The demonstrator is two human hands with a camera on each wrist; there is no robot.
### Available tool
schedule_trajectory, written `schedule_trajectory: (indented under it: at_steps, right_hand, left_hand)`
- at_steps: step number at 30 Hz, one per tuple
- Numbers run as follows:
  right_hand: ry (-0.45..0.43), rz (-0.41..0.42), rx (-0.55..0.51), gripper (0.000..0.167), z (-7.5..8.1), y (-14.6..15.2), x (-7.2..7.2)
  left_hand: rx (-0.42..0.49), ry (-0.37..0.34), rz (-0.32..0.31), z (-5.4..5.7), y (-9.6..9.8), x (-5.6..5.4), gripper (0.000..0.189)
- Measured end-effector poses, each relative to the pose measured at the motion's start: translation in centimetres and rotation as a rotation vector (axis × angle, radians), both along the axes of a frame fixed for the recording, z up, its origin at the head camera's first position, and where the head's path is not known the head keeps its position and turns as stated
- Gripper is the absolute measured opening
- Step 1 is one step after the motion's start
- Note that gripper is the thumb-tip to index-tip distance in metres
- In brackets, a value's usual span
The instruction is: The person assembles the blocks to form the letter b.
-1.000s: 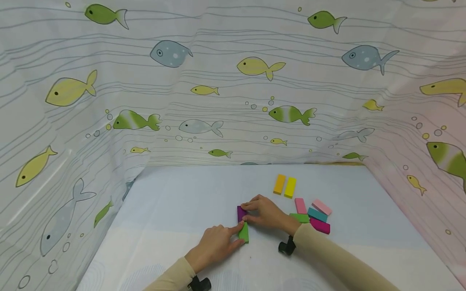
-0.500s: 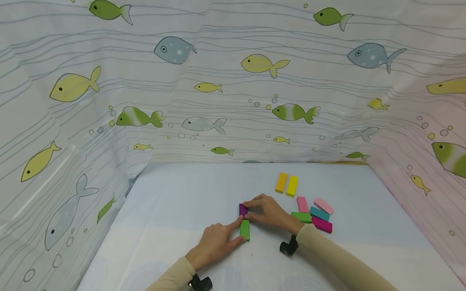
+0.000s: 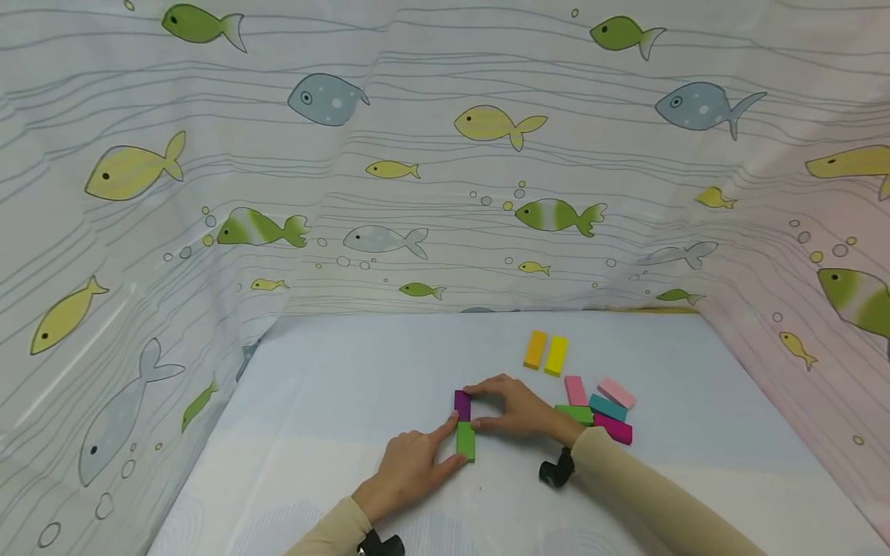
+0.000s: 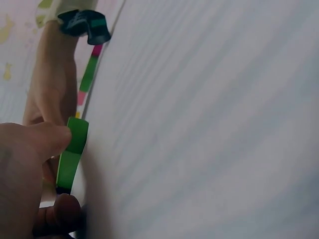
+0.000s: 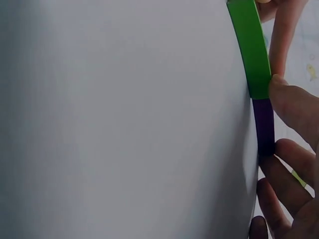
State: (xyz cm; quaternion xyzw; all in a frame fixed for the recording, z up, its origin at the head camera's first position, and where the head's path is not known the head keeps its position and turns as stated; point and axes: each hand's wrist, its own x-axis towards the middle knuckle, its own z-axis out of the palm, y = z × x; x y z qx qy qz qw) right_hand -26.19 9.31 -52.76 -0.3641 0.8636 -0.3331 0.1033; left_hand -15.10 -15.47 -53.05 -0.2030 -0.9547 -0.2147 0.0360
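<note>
A light green block [image 3: 466, 442] and a purple block [image 3: 462, 405] lie end to end in one line on the table, pointing away from the person. My left hand [image 3: 406, 467] holds the green block, thumb at its near end and index fingertip by the seam. From the right, my right hand [image 3: 518, 409] spans the purple block, index finger at its far end and thumb beside the seam. In the right wrist view, the green block [image 5: 253, 50] meets the purple block [image 5: 264, 127] end on, with the right thumb against the green block's corner.
Right of the hands lie another green block [image 3: 574, 415], a teal block [image 3: 608, 408], a magenta block [image 3: 613, 428] and two pink ones. Farther back are an orange block [image 3: 535, 350] and a yellow block [image 3: 556, 355]. A fish-patterned curtain [image 3: 445, 201] surrounds the table.
My right thumb has slid from the purple block's side toward the green block's corner, and the right hand has shifted slightly right. The two lined-up blocks stay nearly in place.
</note>
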Motion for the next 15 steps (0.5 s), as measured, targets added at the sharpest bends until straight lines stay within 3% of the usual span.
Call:
schedule_trajectory:
  at_steps: [6, 15]
  right_hand:
    - [-0.006, 0.002, 0.006, 0.059, -0.15, -0.09, -0.17]
    - [-0.002, -0.012, 0.001, 0.057, 0.18, -0.36, -0.31]
  left_hand:
    - [0.015, -0.066, 0.01, -0.09, 0.05, 0.01, 0.069]
    - [-0.002, -0.045, -0.022, 0.53, 0.18, -0.14, 0.067]
